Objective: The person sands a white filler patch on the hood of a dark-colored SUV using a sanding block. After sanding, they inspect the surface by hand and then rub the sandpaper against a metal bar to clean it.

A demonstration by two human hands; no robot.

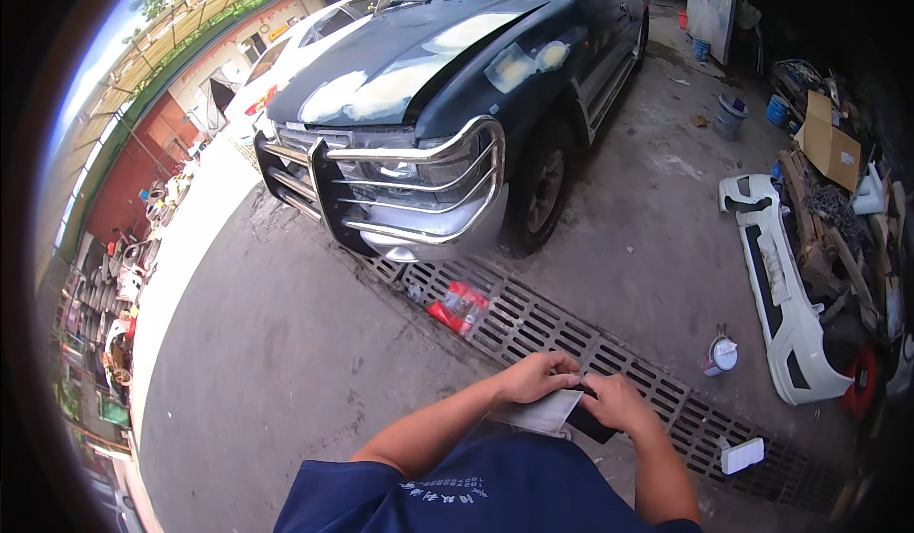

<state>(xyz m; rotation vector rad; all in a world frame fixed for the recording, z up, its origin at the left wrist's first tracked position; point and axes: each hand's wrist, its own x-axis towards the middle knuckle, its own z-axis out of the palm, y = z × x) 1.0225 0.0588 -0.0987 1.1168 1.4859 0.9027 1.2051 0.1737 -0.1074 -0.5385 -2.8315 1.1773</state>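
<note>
My left hand (536, 377) and my right hand (617, 403) meet in front of my chest. Together they grip a pale folded sheet (547, 412), which looks like sandpaper, against a dark flat block (591, 425) under my right hand. My fingers pinch the sheet's upper edge. Ahead stands a dark blue off-road car (466, 67) with pale filler patches on its hood and fender and a chrome bull bar (419, 195).
A metal drain grate (533, 328) runs across the concrete floor with a red packet (459, 305) on it. A small paint can (721, 354) and a white block (742, 455) lie right of me. A white bumper (785, 314) and scrap pile line the right side.
</note>
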